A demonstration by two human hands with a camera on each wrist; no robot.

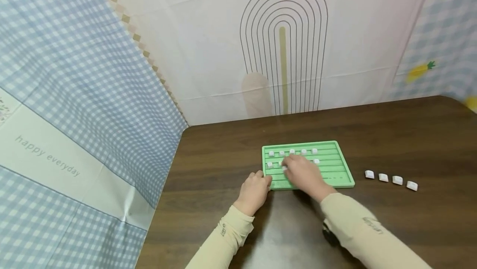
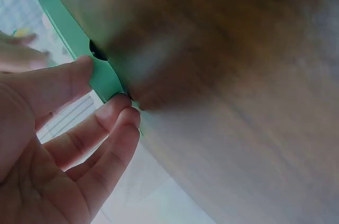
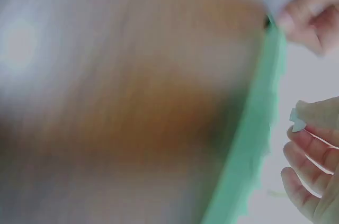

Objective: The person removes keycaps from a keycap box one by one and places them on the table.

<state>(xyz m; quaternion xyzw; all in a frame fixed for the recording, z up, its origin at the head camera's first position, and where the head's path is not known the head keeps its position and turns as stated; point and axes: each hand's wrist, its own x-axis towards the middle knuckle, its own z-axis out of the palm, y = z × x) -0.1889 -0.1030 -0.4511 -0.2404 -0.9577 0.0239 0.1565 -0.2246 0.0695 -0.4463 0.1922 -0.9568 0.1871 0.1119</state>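
Observation:
My right hand (image 1: 305, 175) is over the left part of a green ridged tray (image 1: 333, 170). Its thumb and forefinger pinch a small white keycap (image 3: 297, 121), plainest in the right wrist view. The left hand (image 1: 253, 193) grips the tray's near left corner; in the left wrist view its thumb and fingertips hold the green edge (image 2: 105, 78). A row of several white keycaps (image 1: 292, 151) sits along the tray's far ridge. In the second row one keycap (image 1: 270, 165) is at the left and another (image 1: 316, 161) further right; the right hand hides part of that row.
To the right of the tray, several loose white keycaps (image 1: 397, 180) lie in a slanting line on the dark wooden table (image 1: 372, 136). A printed cloth (image 1: 212, 53) hangs behind the table, and a blue checked cloth (image 1: 93, 74) hangs at the left.

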